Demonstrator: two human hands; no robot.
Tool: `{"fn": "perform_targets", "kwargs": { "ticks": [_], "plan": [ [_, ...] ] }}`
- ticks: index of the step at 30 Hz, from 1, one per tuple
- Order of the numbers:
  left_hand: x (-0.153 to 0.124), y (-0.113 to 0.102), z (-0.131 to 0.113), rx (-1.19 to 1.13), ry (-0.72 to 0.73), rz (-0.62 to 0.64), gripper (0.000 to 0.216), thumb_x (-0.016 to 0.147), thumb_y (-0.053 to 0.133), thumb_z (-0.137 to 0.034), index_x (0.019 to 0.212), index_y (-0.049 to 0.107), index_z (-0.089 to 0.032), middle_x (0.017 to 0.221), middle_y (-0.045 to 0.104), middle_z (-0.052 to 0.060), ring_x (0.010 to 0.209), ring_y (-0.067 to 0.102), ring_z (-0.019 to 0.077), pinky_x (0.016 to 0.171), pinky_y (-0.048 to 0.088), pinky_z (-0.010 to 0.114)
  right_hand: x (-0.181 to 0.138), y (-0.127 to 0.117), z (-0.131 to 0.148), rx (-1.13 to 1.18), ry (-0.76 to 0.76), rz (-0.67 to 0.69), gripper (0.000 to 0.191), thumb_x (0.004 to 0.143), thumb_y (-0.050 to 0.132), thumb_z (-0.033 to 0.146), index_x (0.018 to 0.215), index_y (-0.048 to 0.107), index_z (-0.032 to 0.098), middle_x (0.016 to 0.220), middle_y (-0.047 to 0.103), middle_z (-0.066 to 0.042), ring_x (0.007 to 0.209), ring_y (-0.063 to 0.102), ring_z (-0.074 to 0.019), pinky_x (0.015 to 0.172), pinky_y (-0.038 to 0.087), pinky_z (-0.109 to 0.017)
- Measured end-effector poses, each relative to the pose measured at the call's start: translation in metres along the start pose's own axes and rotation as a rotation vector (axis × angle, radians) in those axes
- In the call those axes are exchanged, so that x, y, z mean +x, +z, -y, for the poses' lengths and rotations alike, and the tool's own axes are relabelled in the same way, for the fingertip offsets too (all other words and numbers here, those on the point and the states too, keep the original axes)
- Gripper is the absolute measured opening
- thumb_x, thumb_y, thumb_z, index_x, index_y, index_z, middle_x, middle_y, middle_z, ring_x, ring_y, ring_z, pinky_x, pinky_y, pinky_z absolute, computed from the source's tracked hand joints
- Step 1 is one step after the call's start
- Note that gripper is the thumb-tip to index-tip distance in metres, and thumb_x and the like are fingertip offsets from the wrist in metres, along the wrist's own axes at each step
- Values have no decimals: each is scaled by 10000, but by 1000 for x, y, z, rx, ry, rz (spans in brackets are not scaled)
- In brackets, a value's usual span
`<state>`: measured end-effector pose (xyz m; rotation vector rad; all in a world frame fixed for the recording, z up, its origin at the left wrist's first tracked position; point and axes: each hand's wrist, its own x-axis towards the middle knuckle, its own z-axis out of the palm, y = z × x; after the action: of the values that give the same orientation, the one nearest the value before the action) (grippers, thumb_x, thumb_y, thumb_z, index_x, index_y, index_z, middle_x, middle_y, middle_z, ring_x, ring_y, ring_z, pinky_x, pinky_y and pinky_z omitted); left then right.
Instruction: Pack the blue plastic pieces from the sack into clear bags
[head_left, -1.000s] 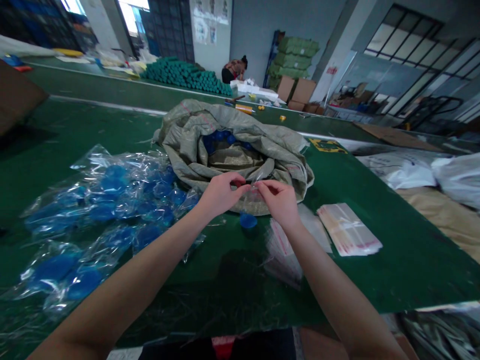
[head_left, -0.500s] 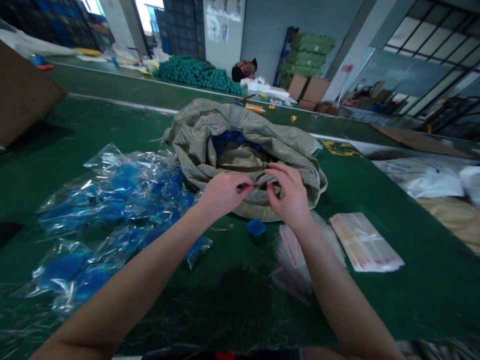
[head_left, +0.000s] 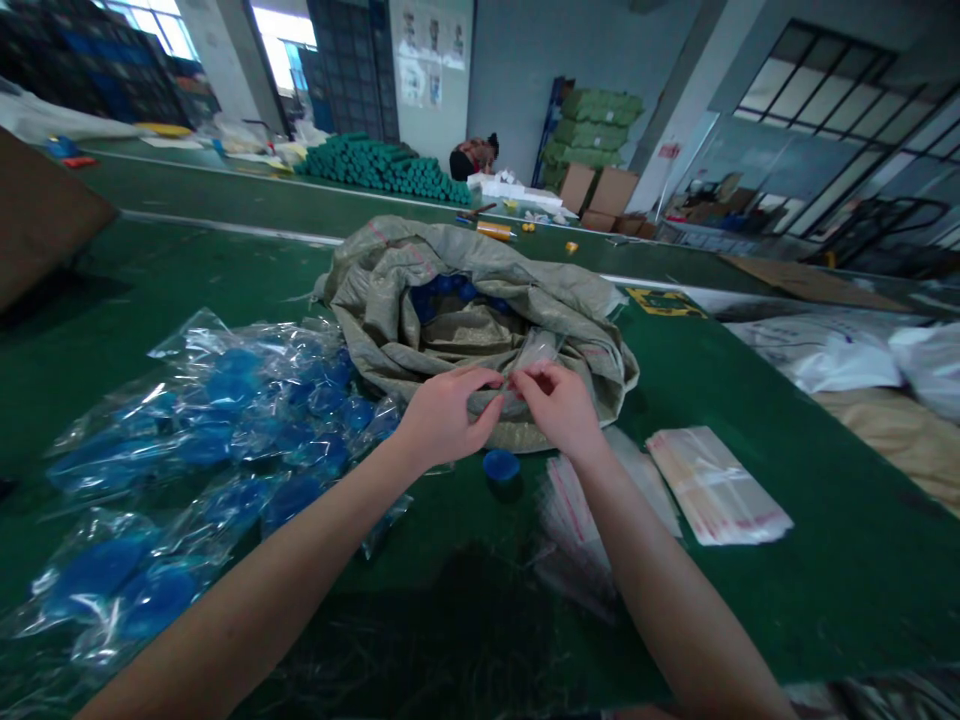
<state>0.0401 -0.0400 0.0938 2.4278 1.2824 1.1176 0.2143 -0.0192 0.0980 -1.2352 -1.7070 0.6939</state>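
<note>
In front of the sack, my left hand (head_left: 450, 415) and my right hand (head_left: 559, 405) meet at the fingertips. A thin clear plastic bag (head_left: 541, 345) sticks up from behind the right fingers, which pinch it. My left thumb and forefinger are bent at the bag's edge; the contact is small and partly hidden. Just below the hands, a blue cup-like piece (head_left: 501, 464) lies on the green table (head_left: 420, 610). The greenish-grey woven sack (head_left: 480, 330) lies open behind, with blue round pieces (head_left: 446, 292) inside.
Blue pieces in clear bags (head_left: 232, 400) are heaped at left. To the right are loose clear bags (head_left: 577, 520) and a stack of flat bags (head_left: 720, 485). A cardboard box (head_left: 45, 220) stands far left. Green rods (head_left: 382, 168) and a person (head_left: 474, 157) are beyond.
My hands have come together, the right moving left to the left fingertips. The clear bag now shows upright above the right fingers. The whole view has shifted slightly.
</note>
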Motion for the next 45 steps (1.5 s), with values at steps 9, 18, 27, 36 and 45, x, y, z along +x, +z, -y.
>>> {"fn": "perform_targets", "kwargs": {
  "ticks": [9,18,27,36,45],
  "plan": [
    [8,-2,14,-212,-106,16,215,817,695,-374,928,743,-196,881,714,42,698,582,140,663,456,257,0,-9,2,-52,-165,321,206,937,485,295,875,653,192,862,688,-21,779,611,-155,706,451,-271],
    [9,-3,19,-308,-218,127,198,782,718,-364,892,780,-210,824,735,21,648,562,139,619,431,270,-6,-10,13,-191,-212,319,213,926,490,245,791,643,184,717,636,-3,644,545,-129,616,383,-256],
    [12,0,30,-601,-342,193,208,725,756,-362,839,781,-191,855,768,40,804,684,197,802,531,328,-6,-10,14,-186,-228,331,215,909,483,213,790,659,179,749,654,-6,661,545,-126,623,381,-249],
    [4,-6,4,-107,-270,-181,114,829,590,-259,827,653,-165,797,696,19,680,616,139,646,473,252,-8,-6,16,-651,-59,-37,219,814,532,230,608,589,181,610,622,-37,587,537,-164,593,323,-287],
    [-6,-10,-23,120,-150,-263,54,830,576,-202,783,564,-178,706,624,-12,605,569,114,546,391,228,-27,-2,36,-588,-184,-112,183,819,527,230,650,577,179,616,624,-15,578,560,-140,590,337,-260]
  ]
}}
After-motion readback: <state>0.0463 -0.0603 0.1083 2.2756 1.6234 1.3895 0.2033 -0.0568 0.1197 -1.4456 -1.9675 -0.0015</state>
